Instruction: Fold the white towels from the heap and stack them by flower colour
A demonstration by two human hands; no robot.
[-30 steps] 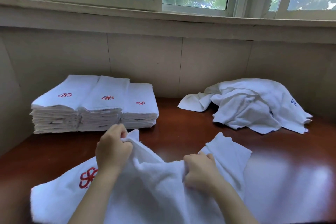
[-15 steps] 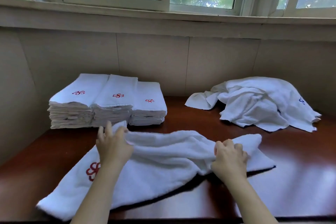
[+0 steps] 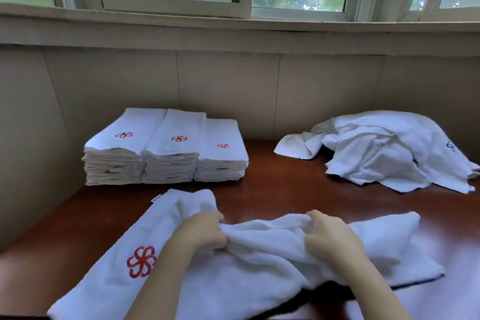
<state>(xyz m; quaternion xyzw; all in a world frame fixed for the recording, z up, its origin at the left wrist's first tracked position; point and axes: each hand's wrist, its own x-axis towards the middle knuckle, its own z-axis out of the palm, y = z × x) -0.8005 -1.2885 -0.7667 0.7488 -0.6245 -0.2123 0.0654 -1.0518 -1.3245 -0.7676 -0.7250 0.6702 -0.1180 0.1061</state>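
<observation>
With your left hand [image 3: 201,232] and right hand [image 3: 331,238] both clenched on the bunched towel [image 3: 259,262] lying on the desk [image 3: 298,195], expect limp, light cloth, best gripped at its corners.

No words, brand names or numbers can be read anywhere. The only marks are embroidered flower signs — a red one on the towel [image 3: 233,267] at 6 o'clock and one red flower atop each of the three folded stacks [image 3: 166,148] at 10 o'clock. A blue mark shows on the heap [image 3: 384,148] at 2 o'clock, too small to make out; a small tag [image 3: 156,199] at the towel's far corner is illegible.
</observation>
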